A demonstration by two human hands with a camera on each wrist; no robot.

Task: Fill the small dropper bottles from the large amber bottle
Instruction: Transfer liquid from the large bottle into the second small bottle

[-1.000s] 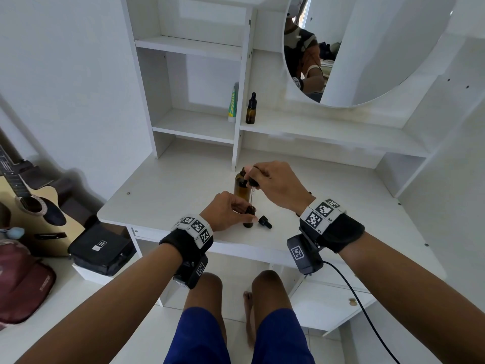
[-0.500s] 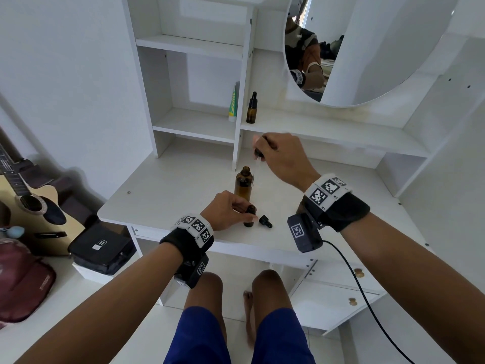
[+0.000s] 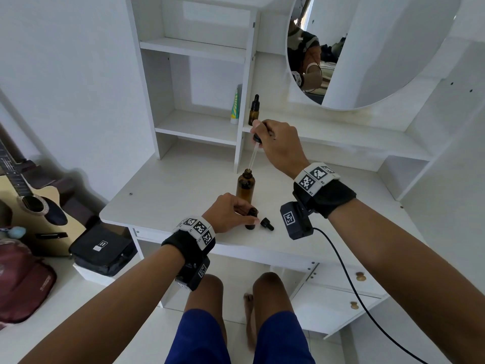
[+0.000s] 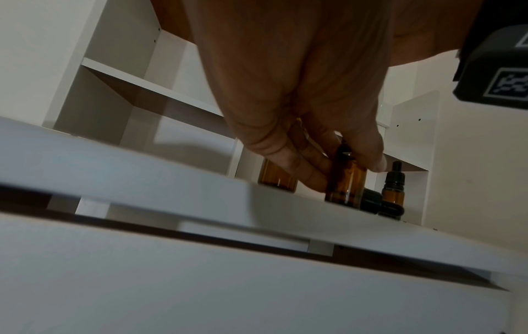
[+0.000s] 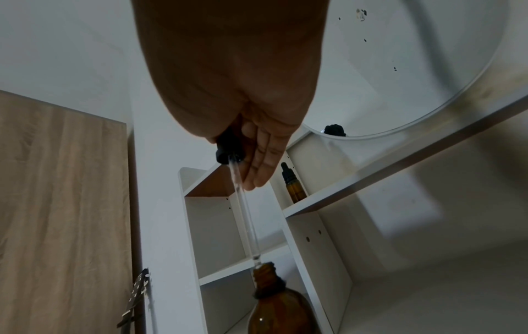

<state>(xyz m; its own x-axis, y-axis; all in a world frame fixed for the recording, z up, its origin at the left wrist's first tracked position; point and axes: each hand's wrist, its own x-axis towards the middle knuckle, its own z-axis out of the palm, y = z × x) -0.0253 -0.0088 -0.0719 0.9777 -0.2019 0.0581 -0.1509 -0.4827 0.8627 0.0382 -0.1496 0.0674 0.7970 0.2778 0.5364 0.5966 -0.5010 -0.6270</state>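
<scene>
The large amber bottle stands uncapped on the white desk. My right hand pinches the black bulb of a long glass dropper, whose tip is at the bottle's mouth. My left hand grips a small open amber dropper bottle upright near the desk's front edge. Its black dropper cap lies beside it on the right. Another capped small dropper bottle stands on the shelf behind.
A green-and-white tube stands on the shelf left of the divider. A round mirror hangs above the shelf. A guitar, a black pouch and a red bag lie at the left. A black cable hangs from my right wrist.
My right hand has lifted the long dropper up out of the large bottle until only its tip is at the mouth. My left hand has stayed on the small bottle.
</scene>
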